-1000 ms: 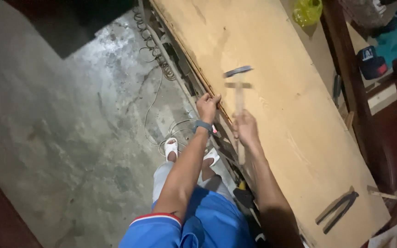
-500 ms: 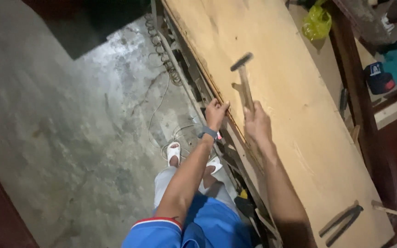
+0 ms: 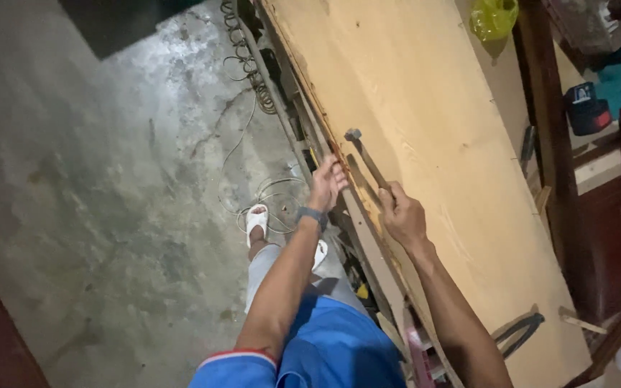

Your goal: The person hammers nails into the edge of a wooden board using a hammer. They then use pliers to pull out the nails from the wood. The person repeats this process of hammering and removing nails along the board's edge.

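My right hand [image 3: 401,213] grips the wooden handle of a hammer [image 3: 365,158]. The metal head is down at the near edge of a long plywood board [image 3: 425,122]. My left hand [image 3: 325,183] rests against that same edge just left of the hammer head, fingers curled on the board's side. A dark watch band sits on my left wrist [image 3: 312,214]. I cannot make out what lies under the hammer head.
Dark pincers [image 3: 519,332] lie on the board's near right end. A yellow bag [image 3: 494,18] sits at the far end. A coiled cable [image 3: 253,86] and loose cord trail over the concrete floor [image 3: 95,179]. Dark wooden furniture [image 3: 598,215] and a battery pack [image 3: 587,108] stand to the right.
The hammer has swung down from raised above the board onto its near edge. My left hand stayed on the edge. The camera view shifted slightly.
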